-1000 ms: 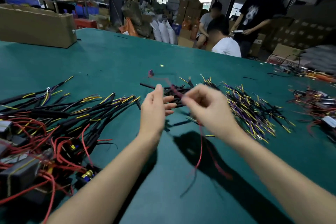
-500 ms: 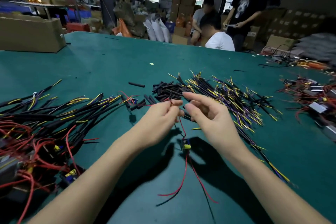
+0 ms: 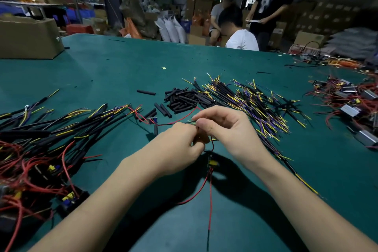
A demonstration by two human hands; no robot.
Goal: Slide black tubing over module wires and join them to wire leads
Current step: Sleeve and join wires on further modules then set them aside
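Left hand [image 3: 180, 145] and right hand [image 3: 223, 127] meeting above green table [image 3: 122, 71], each pinching thin module wires [image 3: 180, 119], likely aligning ends for sleeving. Small module [image 3: 211, 162] dangling below. Black tubing pile [image 3: 184, 99] just beyond, within reach.

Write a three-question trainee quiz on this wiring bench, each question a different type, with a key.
1. True or false: both hands, left hand and right hand, pinch thin wires above the table.
2. The small module hangs: A) below the hands, B) in the cardboard box, C) on the loose black tubing pile.
3. Fill in: the long wires trailing under the module are ____.

Key: 1 true; 2 A; 3 red.
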